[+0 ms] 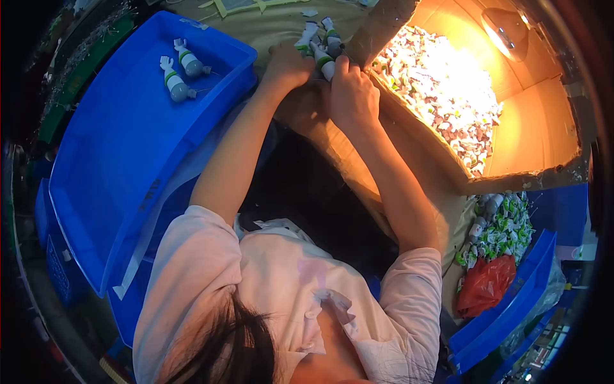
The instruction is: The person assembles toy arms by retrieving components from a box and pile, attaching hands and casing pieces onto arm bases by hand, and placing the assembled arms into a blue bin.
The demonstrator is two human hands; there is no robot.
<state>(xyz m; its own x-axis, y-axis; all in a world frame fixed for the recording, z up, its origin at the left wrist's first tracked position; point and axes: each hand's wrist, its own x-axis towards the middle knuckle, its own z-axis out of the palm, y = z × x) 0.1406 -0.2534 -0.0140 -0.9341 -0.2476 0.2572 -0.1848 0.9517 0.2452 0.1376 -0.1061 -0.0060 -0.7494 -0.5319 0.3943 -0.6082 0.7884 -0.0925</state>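
Both hands are close together over the far part of the bench. My right hand (354,93) has its fingers closed on a small white toy arm (325,66) with a green band. To its left, my left hand (289,66) is curled closed beside that piece; what its fingers hold is hidden. Just beyond my fingers lie more toy arms (332,37), white and grey with green bands. Two similar toy arms (177,79) rest at the far end of the blue tray (115,173) on my left, thin pins sticking out of their grey ends.
A cardboard box (534,128) holding many small white, green and dark pieces (441,89) stands at right under a bright lamp (505,32). Below it are a pile of green-white parts (502,227), a red plastic bag (486,286) and another blue tray (505,307).
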